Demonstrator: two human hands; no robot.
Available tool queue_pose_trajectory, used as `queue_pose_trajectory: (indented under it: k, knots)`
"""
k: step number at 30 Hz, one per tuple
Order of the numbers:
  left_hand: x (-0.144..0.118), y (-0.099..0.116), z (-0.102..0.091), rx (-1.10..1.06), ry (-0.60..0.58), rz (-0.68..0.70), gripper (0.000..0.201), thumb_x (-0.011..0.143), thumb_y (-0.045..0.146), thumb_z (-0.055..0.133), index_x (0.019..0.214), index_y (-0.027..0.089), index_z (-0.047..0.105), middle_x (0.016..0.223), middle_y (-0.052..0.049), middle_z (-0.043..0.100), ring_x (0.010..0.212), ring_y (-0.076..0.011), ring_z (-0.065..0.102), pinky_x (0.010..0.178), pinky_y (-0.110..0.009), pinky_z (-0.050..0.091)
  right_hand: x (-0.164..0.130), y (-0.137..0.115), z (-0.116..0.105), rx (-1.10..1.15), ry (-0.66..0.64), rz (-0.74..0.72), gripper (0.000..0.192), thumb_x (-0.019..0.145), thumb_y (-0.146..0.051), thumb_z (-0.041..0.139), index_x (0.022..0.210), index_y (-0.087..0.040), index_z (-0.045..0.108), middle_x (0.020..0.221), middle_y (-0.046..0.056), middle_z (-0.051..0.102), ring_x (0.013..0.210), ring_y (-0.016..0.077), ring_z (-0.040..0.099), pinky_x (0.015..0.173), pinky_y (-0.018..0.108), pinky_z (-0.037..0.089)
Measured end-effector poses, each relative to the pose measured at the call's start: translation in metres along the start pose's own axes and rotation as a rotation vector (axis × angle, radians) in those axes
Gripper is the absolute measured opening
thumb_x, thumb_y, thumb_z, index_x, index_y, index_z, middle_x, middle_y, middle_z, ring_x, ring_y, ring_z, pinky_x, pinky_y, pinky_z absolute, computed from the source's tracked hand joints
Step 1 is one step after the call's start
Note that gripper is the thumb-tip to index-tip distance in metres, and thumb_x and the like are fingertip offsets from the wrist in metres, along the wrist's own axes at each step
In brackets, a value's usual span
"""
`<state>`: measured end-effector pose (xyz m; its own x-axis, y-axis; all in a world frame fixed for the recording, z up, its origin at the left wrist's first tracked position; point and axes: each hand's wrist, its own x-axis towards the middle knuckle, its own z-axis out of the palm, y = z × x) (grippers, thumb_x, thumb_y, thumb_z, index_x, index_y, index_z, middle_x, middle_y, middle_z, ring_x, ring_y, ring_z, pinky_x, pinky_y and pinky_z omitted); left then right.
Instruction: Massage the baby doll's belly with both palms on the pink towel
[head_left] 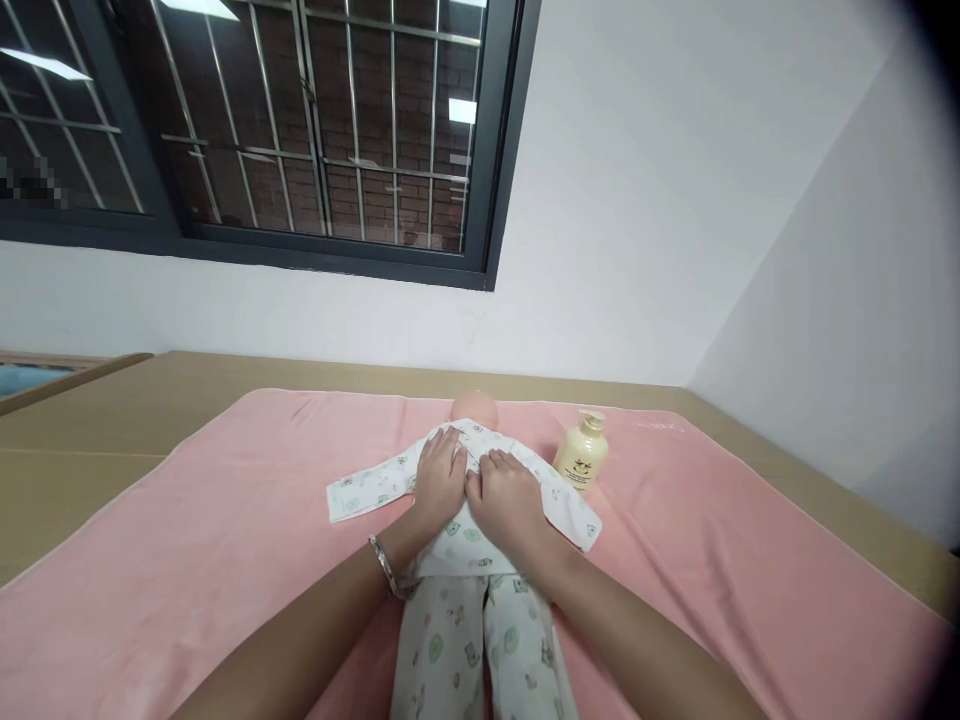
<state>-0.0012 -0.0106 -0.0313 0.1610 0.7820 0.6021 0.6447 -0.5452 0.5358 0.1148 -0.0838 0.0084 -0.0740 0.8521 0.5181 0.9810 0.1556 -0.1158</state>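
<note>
A baby doll point(474, 408) lies on its back on a pink towel point(225, 520), dressed in a white printed top point(360, 492) and matching trousers point(465, 650). My left hand point(441, 478) rests flat on the doll's chest, fingers spread toward the collar. My right hand point(506, 495) lies flat beside it on the right side of the chest, touching the left hand. Neither hand grips anything. A silver bracelet point(384, 565) sits on my left wrist. The doll's sleeves stretch out to both sides.
A cream pump bottle point(581, 455) stands on the towel just right of the doll's shoulder. The towel covers a tan surface point(90, 430) against a white wall. A barred window point(300, 130) is above on the left.
</note>
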Motion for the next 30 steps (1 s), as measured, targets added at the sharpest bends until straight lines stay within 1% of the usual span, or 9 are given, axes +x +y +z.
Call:
queue_pose_trajectory:
  k: [3, 6, 9, 12, 14, 18, 21, 25, 30]
  knots:
    - [0.0, 0.0, -0.001, 0.007, -0.001, 0.015, 0.04, 0.096, 0.026, 0.033, 0.125, 0.013, 0.058, 0.134, -0.011, 0.059, 0.132, -0.0258, 0.046, 0.115, -0.049, 0.032, -0.002, -0.002, -0.001, -0.003, 0.006, 0.017, 0.03, 0.095, -0.029, 0.042, 0.096, -0.014, 0.068, 0.103, 0.012, 0.069, 0.103, 0.0234, 0.061, 0.098, 0.033, 0.041]
    - [-0.001, 0.005, -0.003, 0.044, 0.031, 0.029, 0.034, 0.092, 0.02, 0.039, 0.117, 0.015, 0.061, 0.127, -0.011, 0.063, 0.125, -0.0257, 0.052, 0.111, -0.048, 0.037, 0.004, 0.005, 0.004, 0.049, 0.009, 0.05, 0.033, 0.097, -0.032, 0.04, 0.102, -0.016, 0.068, 0.114, 0.011, 0.067, 0.113, 0.0234, 0.058, 0.1, 0.033, 0.04]
    - [-0.004, 0.013, -0.007, 0.117, 0.065, 0.044, 0.026, 0.088, 0.015, 0.041, 0.1, 0.016, 0.063, 0.103, -0.01, 0.068, 0.103, -0.0254, 0.061, 0.093, -0.044, 0.048, 0.013, 0.017, 0.009, 0.143, -0.013, 0.094, 0.036, 0.098, -0.033, 0.036, 0.11, -0.018, 0.067, 0.129, 0.009, 0.061, 0.124, 0.0227, 0.053, 0.102, 0.033, 0.039]
    - [-0.008, 0.021, -0.01, 0.208, 0.082, 0.067, 0.019, 0.085, 0.013, 0.043, 0.081, 0.018, 0.061, 0.08, -0.007, 0.064, 0.084, -0.0241, 0.059, 0.079, -0.04, 0.047, 0.02, 0.027, 0.012, 0.234, -0.024, 0.119, 0.035, 0.098, -0.032, 0.036, 0.111, -0.021, 0.066, 0.134, 0.006, 0.058, 0.129, 0.0204, 0.049, 0.104, 0.032, 0.038]
    - [-0.01, 0.024, -0.012, 0.237, 0.101, 0.082, 0.018, 0.085, 0.013, 0.044, 0.077, 0.019, 0.059, 0.077, -0.006, 0.063, 0.082, -0.0238, 0.058, 0.078, -0.039, 0.046, 0.021, 0.03, 0.014, 0.265, -0.009, 0.132, 0.034, 0.097, -0.03, 0.039, 0.115, -0.021, 0.065, 0.137, 0.006, 0.056, 0.132, 0.0198, 0.046, 0.106, 0.031, 0.037]
    - [-0.01, 0.025, -0.012, 0.203, 0.091, 0.063, 0.02, 0.086, 0.014, 0.044, 0.084, 0.018, 0.064, 0.084, -0.007, 0.067, 0.087, -0.0242, 0.059, 0.083, -0.041, 0.045, 0.019, 0.027, 0.015, 0.283, -0.008, 0.146, 0.036, 0.094, -0.026, 0.041, 0.122, -0.019, 0.063, 0.138, 0.008, 0.054, 0.133, 0.021, 0.044, 0.108, 0.032, 0.035]
    - [-0.008, 0.022, -0.012, 0.154, 0.055, 0.016, 0.029, 0.087, 0.016, 0.042, 0.102, 0.017, 0.067, 0.105, -0.008, 0.07, 0.105, -0.025, 0.06, 0.096, -0.043, 0.043, 0.016, 0.022, 0.015, 0.251, -0.01, 0.132, 0.04, 0.094, -0.026, 0.04, 0.126, -0.015, 0.061, 0.137, 0.011, 0.055, 0.132, 0.0229, 0.045, 0.109, 0.034, 0.034]
    - [-0.005, 0.018, -0.01, 0.141, -0.035, -0.058, 0.043, 0.091, 0.022, 0.038, 0.128, 0.012, 0.058, 0.136, -0.012, 0.057, 0.131, -0.0266, 0.047, 0.112, -0.046, 0.033, 0.01, 0.014, 0.012, 0.18, 0.015, 0.106, 0.039, 0.093, -0.025, 0.041, 0.123, -0.012, 0.063, 0.131, 0.013, 0.059, 0.127, 0.0246, 0.051, 0.108, 0.035, 0.035]
    - [-0.001, 0.011, -0.004, 0.155, -0.125, -0.091, 0.05, 0.094, 0.028, 0.035, 0.139, 0.011, 0.046, 0.148, -0.012, 0.044, 0.142, -0.028, 0.033, 0.119, -0.051, 0.022, 0.005, 0.006, 0.005, 0.117, 0.031, 0.075, 0.03, 0.092, -0.023, 0.042, 0.102, -0.016, 0.069, 0.115, 0.01, 0.068, 0.113, 0.023, 0.06, 0.101, 0.033, 0.04]
